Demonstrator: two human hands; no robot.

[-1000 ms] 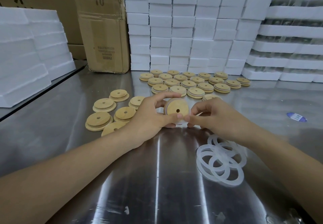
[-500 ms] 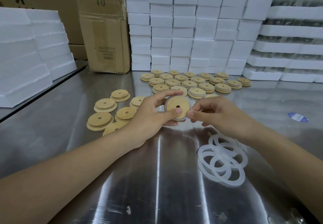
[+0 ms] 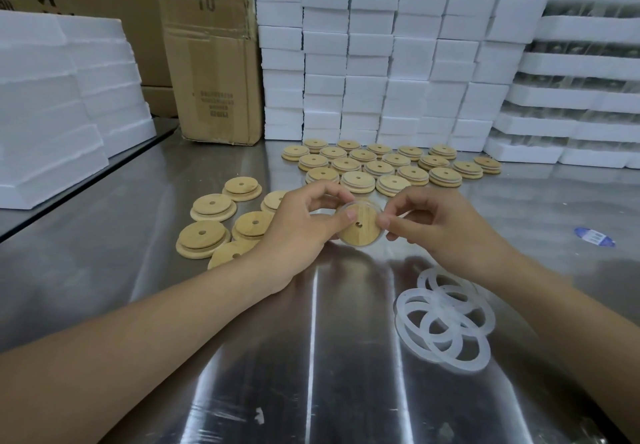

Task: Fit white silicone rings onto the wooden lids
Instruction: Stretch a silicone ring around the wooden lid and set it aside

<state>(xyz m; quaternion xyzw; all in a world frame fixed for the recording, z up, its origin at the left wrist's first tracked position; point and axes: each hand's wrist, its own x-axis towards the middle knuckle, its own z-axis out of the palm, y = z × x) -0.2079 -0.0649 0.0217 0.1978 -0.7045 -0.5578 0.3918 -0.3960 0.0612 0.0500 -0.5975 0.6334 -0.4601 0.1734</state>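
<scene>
Both hands meet over the steel table [image 3: 311, 357], clamped on one wooden lid [image 3: 362, 232] held tilted, its flat face with the small centre hole turned toward me. My left hand [image 3: 301, 225] grips the lid's left side: thumb laid across the face, fingers curled behind the upper edge. My right hand [image 3: 440, 229] pinches the right rim between thumb and forefinger, where a white silicone ring [image 3: 346, 205] shows as a translucent band round the lid's edge — whether it is fully seated I cannot tell.

Just below my right wrist lies a loose pile of overlapping spare rings [image 3: 446, 319]. Left of my left hand sit the bare lids [image 3: 211, 206], stepped side up, one partly hidden under my forearm. Beyond both hands, rows of ringed lids [image 3: 377, 166] lie flat — white bands visible at their sides. Behind those rise stacked foam blocks [image 3: 381, 45] and, to the far left, a cardboard box [image 3: 214, 62]. Well to the right of my right hand lies a blue-and-white label [image 3: 594, 237].
</scene>
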